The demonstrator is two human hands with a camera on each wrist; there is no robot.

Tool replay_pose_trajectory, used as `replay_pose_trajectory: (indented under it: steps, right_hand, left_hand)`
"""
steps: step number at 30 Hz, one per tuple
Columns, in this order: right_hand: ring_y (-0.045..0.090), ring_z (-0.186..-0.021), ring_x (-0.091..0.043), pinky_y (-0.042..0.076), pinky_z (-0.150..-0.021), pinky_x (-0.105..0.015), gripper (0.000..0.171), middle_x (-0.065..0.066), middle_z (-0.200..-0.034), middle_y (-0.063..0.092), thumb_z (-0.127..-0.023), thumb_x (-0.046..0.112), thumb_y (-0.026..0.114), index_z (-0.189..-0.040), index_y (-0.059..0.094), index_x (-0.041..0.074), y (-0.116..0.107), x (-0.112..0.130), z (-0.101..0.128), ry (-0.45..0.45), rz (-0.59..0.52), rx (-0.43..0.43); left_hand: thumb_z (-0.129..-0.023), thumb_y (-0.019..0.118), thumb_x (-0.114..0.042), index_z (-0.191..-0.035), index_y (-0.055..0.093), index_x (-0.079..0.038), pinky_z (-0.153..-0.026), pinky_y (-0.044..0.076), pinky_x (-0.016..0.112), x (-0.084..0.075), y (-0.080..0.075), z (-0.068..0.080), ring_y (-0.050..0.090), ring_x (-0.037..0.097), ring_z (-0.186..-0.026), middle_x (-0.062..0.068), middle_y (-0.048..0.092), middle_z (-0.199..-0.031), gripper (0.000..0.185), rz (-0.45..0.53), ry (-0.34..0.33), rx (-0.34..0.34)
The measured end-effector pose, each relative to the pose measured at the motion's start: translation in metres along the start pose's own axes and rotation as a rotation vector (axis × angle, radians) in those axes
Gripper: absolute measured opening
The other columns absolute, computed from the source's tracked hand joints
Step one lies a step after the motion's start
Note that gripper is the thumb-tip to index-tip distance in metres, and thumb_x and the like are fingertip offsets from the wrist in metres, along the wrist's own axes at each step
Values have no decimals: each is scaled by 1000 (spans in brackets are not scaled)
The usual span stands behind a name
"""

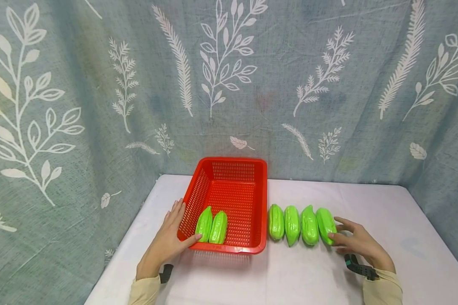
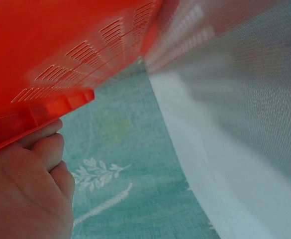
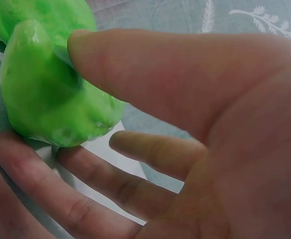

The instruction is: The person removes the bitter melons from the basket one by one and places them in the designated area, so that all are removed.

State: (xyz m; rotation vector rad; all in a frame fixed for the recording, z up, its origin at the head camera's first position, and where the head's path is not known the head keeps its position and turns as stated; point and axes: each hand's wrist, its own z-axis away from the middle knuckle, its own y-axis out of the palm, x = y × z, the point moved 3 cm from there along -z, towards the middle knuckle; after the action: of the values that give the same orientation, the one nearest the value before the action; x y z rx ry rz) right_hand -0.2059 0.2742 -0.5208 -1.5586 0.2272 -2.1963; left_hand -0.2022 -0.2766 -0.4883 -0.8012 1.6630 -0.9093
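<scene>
A red plastic basket [image 1: 234, 249] stands on the table, with two bright green bitter melons [image 1: 219, 227], glossy and ridged, lying side by side near its front left. My left hand [image 1: 168, 239] holds the basket's front left corner, thumb over the front rim and fingers along the outside of the left wall. To the right of the basket, several more such melons lie in a row. At the row's right end, my right hand [image 1: 360, 241] has its thumb and fingers around the last bitter melon [image 1: 325, 224]. In the right wrist view, the thumb touches that melon [image 3: 41, 94] and fingers lie below it.
The table has a white cloth [image 1: 305, 279]. A grey-green curtain [image 1: 267, 97] with white leaf prints hangs behind it and along both sides. The other row melons [image 1: 292, 224] lie close together between the basket and my right hand.
</scene>
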Motion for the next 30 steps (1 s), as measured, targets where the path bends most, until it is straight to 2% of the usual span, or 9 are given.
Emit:
replay_pose_trajectory:
  steps: [7,15,21,27,30]
  right_hand:
    - [77,-95,-28,66,-80,-42,92,-45,-148,37,-98,31,72,-161,18,-9,0,3,2,-7,18,9]
    - [77,-92,-28,66,-79,-42,94,-47,-150,34,-99,34,70,-161,14,-9,-1,6,5,0,50,11]
    - [78,-94,-28,65,-80,-42,96,-46,-152,35,-100,38,68,-161,11,-10,-6,6,8,10,85,-7]
    - [78,-96,-28,66,-80,-42,94,-45,-152,36,-101,37,66,-161,10,-10,-11,3,10,-3,63,-18]
    - [78,-98,-29,66,-82,-42,92,-45,-153,35,-102,37,64,-161,11,-11,-12,3,10,-8,68,-22]
  left_hand:
    - [-83,73,-66,-167,16,-10,-133,11,51,0,0,0,8,30,-165,8,11,-176,116,7,4,0]
    - [-84,73,-65,-167,15,-9,-133,11,51,-1,0,0,8,30,-164,6,9,-177,116,4,7,1]
    - [-83,73,-66,-167,16,-8,-134,7,46,-4,-3,1,7,29,-165,9,11,-176,117,20,-3,10]
    - [-83,74,-65,-166,16,-7,-132,13,54,-4,-3,1,8,31,-164,10,12,-176,117,13,5,3]
    - [-83,74,-65,-166,16,-7,-133,11,52,-4,-2,1,7,31,-164,8,10,-176,117,17,5,6]
